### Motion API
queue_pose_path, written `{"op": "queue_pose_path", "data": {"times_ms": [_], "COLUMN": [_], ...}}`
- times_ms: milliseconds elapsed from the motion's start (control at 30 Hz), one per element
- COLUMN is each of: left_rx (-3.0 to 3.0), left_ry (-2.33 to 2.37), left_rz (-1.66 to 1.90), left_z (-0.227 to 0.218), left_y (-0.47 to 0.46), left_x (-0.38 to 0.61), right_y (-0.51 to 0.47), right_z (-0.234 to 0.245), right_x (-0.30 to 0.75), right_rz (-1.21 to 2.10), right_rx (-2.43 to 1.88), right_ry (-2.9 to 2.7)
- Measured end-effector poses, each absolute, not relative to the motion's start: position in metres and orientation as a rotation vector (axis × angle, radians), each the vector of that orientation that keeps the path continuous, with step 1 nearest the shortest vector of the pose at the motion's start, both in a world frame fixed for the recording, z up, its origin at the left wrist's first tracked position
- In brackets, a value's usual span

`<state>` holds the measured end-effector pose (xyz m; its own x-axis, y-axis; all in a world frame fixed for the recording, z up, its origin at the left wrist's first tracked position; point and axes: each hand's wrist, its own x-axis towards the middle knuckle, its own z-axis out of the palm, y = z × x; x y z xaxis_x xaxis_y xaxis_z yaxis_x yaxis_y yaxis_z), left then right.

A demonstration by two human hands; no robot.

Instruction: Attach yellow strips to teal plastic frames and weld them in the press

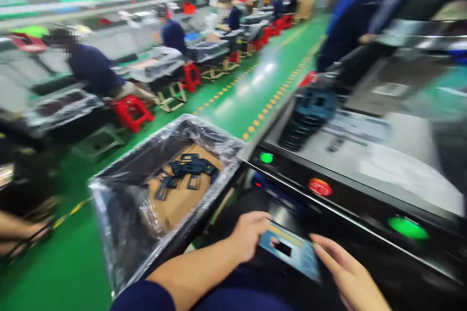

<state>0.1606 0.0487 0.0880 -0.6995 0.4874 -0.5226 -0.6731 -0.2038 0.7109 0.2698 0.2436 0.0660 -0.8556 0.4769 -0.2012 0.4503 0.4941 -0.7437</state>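
Note:
Above my lap, a flat blue-grey panel [304, 258] with a dark rectangular cutout lies tilted between my hands. My left hand [248, 237] is closed on its left end, fingers along the upper edge. At the right end, my right hand [339, 260] grips the edge with fingers extended, and part of that grip is blurred. To the left stands a bin lined with clear plastic [124, 214]. Inside it, several dark panels of similar kind [193, 167] lie loosely piled on brown cardboard [178, 206].
A machine bench on the right has green buttons [407, 228] and a red button [320, 187] on its front. A stack of dark parts [310, 112] sits on it. Red stools [133, 112] and seated people line the green aisle [237, 99].

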Motion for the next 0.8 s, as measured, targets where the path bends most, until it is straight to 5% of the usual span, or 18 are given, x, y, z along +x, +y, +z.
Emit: {"op": "queue_pose_path", "data": {"times_ms": [100,333,667,800], "left_rx": [-0.223,-0.238,-0.297,-0.339], "left_ry": [1.264,1.232,1.265,1.298], "left_rz": [1.917,1.882,1.865,1.820], "left_z": [0.082,0.081,0.080,0.078], "left_y": [0.045,0.044,0.045,0.045], "left_x": [0.160,0.158,0.155,0.157], "right_y": [0.233,0.224,0.230,0.230], "right_z": [0.079,0.092,0.081,0.089], "right_x": [0.271,0.268,0.269,0.278], "right_rz": [1.943,2.203,2.187,1.700], "right_rx": [-0.981,-1.070,-1.014,-0.646], "right_ry": [-2.186,-1.773,-1.887,-2.377]}}
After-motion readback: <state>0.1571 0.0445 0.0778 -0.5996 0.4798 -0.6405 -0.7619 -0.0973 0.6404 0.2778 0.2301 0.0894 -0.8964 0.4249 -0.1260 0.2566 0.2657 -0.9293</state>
